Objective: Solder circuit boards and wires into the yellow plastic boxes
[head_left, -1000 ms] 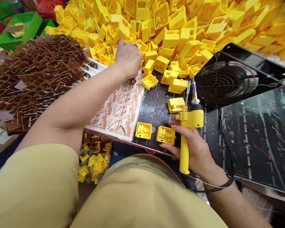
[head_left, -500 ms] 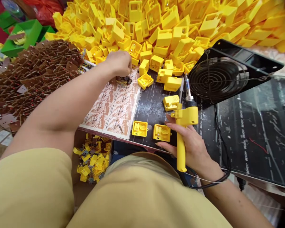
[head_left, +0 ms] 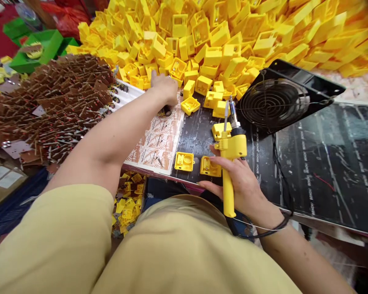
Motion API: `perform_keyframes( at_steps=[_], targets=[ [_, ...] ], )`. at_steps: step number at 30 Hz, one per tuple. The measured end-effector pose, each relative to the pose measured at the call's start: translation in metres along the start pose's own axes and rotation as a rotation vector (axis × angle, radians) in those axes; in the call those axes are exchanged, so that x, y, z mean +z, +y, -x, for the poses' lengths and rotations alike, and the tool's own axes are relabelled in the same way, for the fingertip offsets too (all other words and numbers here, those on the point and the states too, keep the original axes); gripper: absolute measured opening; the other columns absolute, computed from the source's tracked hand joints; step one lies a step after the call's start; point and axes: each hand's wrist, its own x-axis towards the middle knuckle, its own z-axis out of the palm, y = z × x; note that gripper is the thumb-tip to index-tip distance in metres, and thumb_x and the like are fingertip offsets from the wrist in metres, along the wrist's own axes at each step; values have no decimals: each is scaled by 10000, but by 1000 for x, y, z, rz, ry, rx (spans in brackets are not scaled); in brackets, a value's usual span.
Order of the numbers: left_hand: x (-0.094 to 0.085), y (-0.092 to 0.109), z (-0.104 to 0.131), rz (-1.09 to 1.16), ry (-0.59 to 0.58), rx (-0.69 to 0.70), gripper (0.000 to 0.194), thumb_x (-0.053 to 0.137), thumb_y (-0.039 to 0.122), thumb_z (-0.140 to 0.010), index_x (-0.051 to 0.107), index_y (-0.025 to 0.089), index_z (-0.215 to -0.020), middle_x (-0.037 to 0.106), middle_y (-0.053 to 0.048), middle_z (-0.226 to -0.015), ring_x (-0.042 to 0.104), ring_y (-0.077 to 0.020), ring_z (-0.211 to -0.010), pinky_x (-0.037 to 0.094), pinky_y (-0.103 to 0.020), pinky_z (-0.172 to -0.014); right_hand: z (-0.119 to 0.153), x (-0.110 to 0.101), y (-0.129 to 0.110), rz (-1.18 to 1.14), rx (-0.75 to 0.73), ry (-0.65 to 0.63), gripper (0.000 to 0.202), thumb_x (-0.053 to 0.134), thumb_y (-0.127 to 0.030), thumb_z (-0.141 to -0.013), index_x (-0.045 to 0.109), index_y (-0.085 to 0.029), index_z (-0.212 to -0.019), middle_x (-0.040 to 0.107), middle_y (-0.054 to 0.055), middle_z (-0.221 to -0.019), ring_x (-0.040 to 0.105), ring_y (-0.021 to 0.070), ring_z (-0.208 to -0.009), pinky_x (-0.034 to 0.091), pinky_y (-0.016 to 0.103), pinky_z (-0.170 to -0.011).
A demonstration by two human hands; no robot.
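Observation:
My left hand [head_left: 165,87] is stretched out to the near edge of the yellow pile, fingers bent; a small dark round part [head_left: 167,111] shows just below it, and whatever the fingers hold is hidden. In my right hand [head_left: 243,181] is a yellow soldering gun [head_left: 230,175], upright, its metal tip pointing away from me. Two open yellow housings lie near the table's front edge: one to the left [head_left: 184,161], and another [head_left: 210,166] beside my right fingers. Another yellow housing [head_left: 190,105] lies open side up right of my left hand.
A heap of yellow housings [head_left: 211,36] covers the back. Brown circuit boards [head_left: 58,102] are piled at left. A black fan [head_left: 276,98] stands at right, its cable [head_left: 277,159] running forward. Below the edge is a box of yellow parts [head_left: 130,204].
The view has shifted a little. My left hand is slightly nearer the small yellow housings, still by the pile. My right hand has moved slightly left with the gun, over the right housing's edge.

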Motion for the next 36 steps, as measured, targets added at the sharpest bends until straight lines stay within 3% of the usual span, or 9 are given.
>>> perform_keyframes(
  at_steps=[4,7,10,13,17,23,28,33,36],
  targets=[
    [-16,-12,4,145,-59,-9,105,735,204,-717,659,148,-763,651,28,-791,463,-110,-847,333,-451,-1081,1,-4,3,13,-8,-14,539,702,-448,-867,475,-194,-1285,687,104,-1058,666,246,-939,514,425,-896],
    [-41,-23,12,660,-57,-16,150,628,171,-847,632,83,-968,708,-18,-1024,547,-54,-843,455,-302,-929,-6,-1,3,-5,-40,-33,542,700,-445,-868,464,-196,-1287,686,107,-1088,664,241,-981,506,425,-931],
    [-64,-26,26,1137,-55,24,219,495,145,-956,499,54,-1156,632,-109,-1295,623,-48,-942,482,-286,-919,-19,8,0,-29,-84,-70,523,675,-449,-886,454,-201,-1289,682,111,-1119,654,255,-1053,504,449,-961],
    [-76,-25,51,1232,-42,40,182,441,69,-947,475,81,-1124,686,-70,-1134,653,-69,-933,510,-318,-901,-29,18,-5,-51,-125,-109,468,643,-406,-915,453,-196,-1287,694,95,-1063,670,241,-1006,525,434,-944],
    [-66,-37,96,1185,-170,32,246,538,36,-858,515,103,-1094,680,6,-718,665,-97,-731,510,-282,-721,-30,21,-4,-61,-113,-101,385,627,-257,-924,461,-232,-1271,695,55,-983,679,223,-971,553,387,-880],
    [-13,-61,150,812,-537,245,288,615,315,-818,635,168,-1065,742,-36,-756,700,-150,-669,530,-257,-612,-21,13,3,-50,-34,-56,490,683,-288,-883,443,-246,-1307,683,62,-997,670,250,-1005,564,393,-851],
    [4,-45,170,800,-451,268,296,575,384,-824,707,158,-961,742,-34,-770,675,-125,-683,531,-232,-662,-19,19,-1,-27,-38,-56,517,703,-360,-870,462,-221,-1305,681,83,-1035,665,246,-959,555,405,-876],
    [-10,-30,173,741,-276,259,235,590,318,-809,735,146,-875,729,-17,-753,627,-106,-671,502,-207,-669,-20,24,-3,5,-40,-26,410,650,-295,-911,488,-243,-1283,687,46,-938,664,208,-793,540,338,-698],
    [-15,-26,170,746,-235,226,204,613,284,-798,734,139,-874,698,-6,-694,596,-94,-606,467,-199,-600,-23,22,-3,6,-38,8,429,677,-302,-896,491,-240,-1278,698,55,-961,677,219,-815,546,362,-746]
  ],
)
